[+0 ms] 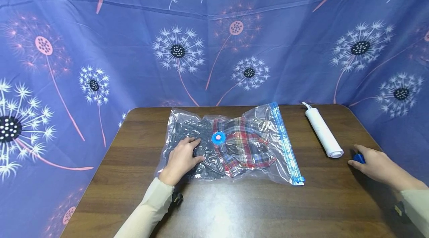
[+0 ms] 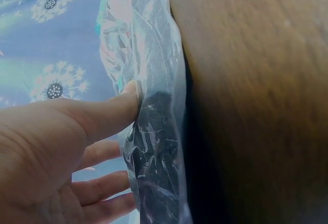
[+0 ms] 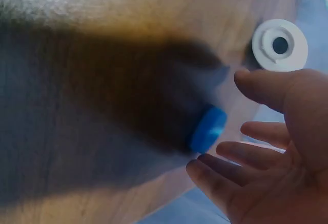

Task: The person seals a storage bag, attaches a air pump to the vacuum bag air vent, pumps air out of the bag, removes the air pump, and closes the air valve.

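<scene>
A clear vacuum storage bag point(image 1: 248, 174) lies flat on the table, holding dark clothing point(image 1: 209, 163) and a plaid cloth point(image 1: 242, 133). On its upper face sits a round blue valve point(image 1: 218, 137); a blue zip strip point(image 1: 286, 145) runs along the right edge. My left hand point(image 1: 182, 158) rests on the dark left part of the bag with fingers spread. In the left wrist view the thumb touches the plastic. Over at the right, my right hand point(image 1: 377, 165) is beside a small blue cap point(image 3: 208, 129) on the table, its fingers apart around it without a visible grip.
A white hand pump point(image 1: 323, 132) with a short bent nozzle lies between the bag and my right hand. The brown wooden table point(image 1: 254, 208) ends at a blue dandelion-print cloth point(image 1: 134, 44) hanging behind and at both sides.
</scene>
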Demonstrator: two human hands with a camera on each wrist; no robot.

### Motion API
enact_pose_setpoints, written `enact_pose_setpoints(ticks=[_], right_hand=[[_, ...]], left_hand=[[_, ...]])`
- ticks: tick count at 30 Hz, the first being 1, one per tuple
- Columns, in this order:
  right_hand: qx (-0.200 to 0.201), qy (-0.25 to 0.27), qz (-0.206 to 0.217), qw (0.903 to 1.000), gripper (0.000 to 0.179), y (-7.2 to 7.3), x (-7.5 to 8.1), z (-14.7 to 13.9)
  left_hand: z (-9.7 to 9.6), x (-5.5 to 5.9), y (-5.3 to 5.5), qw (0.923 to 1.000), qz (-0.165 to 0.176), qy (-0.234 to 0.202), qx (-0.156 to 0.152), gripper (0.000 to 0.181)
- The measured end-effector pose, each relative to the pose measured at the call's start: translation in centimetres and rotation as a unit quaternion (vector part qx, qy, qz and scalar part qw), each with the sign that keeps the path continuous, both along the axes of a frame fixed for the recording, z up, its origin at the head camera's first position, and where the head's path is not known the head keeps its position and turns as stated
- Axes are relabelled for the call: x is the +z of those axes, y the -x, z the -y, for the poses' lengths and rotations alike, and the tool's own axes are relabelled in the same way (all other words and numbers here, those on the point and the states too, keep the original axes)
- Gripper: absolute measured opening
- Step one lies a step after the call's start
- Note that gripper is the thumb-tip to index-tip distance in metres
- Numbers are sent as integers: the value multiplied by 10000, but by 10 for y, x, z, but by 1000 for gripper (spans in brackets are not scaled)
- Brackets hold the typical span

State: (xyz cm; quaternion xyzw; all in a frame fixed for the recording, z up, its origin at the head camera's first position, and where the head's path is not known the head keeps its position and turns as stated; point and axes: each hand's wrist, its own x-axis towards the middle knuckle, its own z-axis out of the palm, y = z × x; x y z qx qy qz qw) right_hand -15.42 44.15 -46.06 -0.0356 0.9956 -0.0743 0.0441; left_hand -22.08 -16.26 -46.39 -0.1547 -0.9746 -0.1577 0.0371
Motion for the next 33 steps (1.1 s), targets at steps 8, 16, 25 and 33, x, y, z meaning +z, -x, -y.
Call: enact_pose_setpoints(ticks=[8,16,25,33], right_hand=[[146,-260,-506,9983,44,-5,-13,-3],[211,-353,-861,9954,32,-9,-14,0],[101,-208,-777,9967,26,-7,17,0],[214,-208,-1578,9870,26,3,60,20]], left_hand=[[-1,1,-1,10000,8,-5,-32,71],[-2,0,1,9999,-71,61,-98,70],[0,-1,1,10000,-9,46,-55,72],[0,0,1,10000,-37,26,-81,72]])
